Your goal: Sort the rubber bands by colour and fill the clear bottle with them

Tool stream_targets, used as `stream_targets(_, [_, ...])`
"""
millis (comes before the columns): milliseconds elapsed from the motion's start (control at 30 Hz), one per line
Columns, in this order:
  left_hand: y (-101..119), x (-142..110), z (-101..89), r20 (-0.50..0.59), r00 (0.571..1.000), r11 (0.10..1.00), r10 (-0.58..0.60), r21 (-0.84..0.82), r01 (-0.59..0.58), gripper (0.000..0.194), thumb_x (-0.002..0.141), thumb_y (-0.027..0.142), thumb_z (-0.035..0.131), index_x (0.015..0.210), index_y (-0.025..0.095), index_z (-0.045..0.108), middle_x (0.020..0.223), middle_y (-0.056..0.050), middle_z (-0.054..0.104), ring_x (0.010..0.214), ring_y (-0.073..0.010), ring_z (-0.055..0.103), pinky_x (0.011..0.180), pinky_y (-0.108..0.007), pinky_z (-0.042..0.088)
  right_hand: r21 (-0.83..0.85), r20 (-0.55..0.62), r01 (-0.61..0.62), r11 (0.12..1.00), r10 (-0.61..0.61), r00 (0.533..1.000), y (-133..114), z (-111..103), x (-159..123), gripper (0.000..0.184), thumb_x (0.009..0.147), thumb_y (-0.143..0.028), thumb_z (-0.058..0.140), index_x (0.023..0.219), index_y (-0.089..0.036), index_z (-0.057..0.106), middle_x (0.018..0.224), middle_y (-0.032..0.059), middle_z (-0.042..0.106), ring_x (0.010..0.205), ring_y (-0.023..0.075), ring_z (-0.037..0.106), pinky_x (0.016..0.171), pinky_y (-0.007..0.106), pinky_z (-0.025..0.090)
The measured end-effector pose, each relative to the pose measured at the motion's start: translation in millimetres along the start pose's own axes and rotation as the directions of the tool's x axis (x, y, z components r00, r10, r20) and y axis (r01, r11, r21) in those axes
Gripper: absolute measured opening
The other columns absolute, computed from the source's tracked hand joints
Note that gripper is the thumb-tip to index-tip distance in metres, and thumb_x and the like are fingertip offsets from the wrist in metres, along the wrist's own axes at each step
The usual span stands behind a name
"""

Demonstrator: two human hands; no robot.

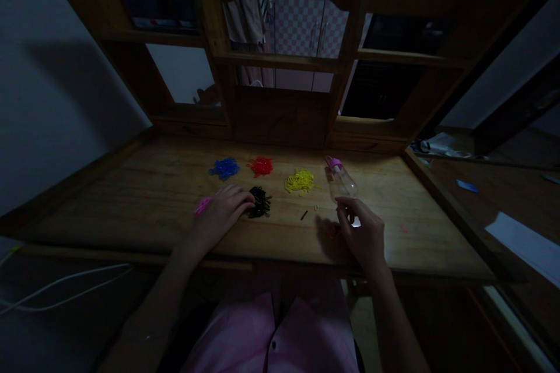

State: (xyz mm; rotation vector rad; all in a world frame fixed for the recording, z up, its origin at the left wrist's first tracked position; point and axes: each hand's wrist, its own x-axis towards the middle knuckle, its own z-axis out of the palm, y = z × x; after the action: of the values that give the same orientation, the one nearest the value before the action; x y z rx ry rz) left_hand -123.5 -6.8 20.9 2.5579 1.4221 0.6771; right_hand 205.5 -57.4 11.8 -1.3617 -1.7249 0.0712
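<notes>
My left hand [228,206] rests low on the desk, fingers loosely stretched. Its fingertips reach the left edge of a pile of black rubber bands [259,203]; I see nothing held in it. Partly covered by that hand is a pink pile [202,206]. Over on the right, my right hand [361,226] is held above the desk with thumb and forefinger pinched together. What they pinch, if anything, is too small to tell. Just beyond it lies a clear bulb-shaped bottle [344,182] with a pink cap. Small orange bits [332,232] sit in shadow beside this hand.
Farther back are piles of blue bands [224,168], red bands [261,166] and yellow bands [300,180]. A single black piece [304,215] and a small pale ring [315,207] lie between my hands. A wooden shelf frame [280,61] rises behind the desk. Pink bits [403,228] lie right.
</notes>
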Motion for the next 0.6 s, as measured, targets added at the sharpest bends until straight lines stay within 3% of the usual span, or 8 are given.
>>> stream_targets(167, [-0.1,0.1,-4.4,-0.034,0.999,1.0,-0.028,-0.014,0.027,0.019,0.096,0.029,0.043,0.092,0.02,0.059,0.098,-0.006,0.063,0.099,-0.0226,0.056,0.091,-0.038,0.044,-0.006,0.003,-0.005,1.0,0.005,1.0,0.9,0.3,-0.7,0.021,0.088,-0.016,0.053,0.105,-0.022,0.064,0.086,0.0012,0.066,0.063,0.0129,0.055,0.064,0.026,0.044])
stream_targets(433, [10.7,4.4,-20.7,-0.055,0.978,0.977,-0.203,-0.085,0.198,0.02,0.096,0.03,0.041,0.095,0.02,0.058,0.099,-0.006,0.064,0.094,-0.022,0.061,0.085,-0.036,0.047,-0.025,-0.003,0.0,1.0,0.0,1.0,1.6,0.7,-0.7,0.021,0.087,-0.016,0.054,0.105,-0.021,0.064,0.085,0.001,0.066,0.063,0.0127,0.055,0.065,0.026,0.044])
stream_targets(600, [13.7,7.0,-22.9,0.007,0.996,0.987,-0.091,-0.132,0.091,0.021,0.096,0.033,0.045,0.101,0.022,0.062,0.105,-0.004,0.065,0.098,-0.0208,0.061,0.089,-0.035,0.046,-0.023,0.006,-0.012,1.0,0.013,1.0,1.2,0.5,-0.9,0.021,0.088,-0.016,0.053,0.104,-0.022,0.064,0.085,0.0016,0.066,0.064,0.0133,0.055,0.065,0.026,0.044])
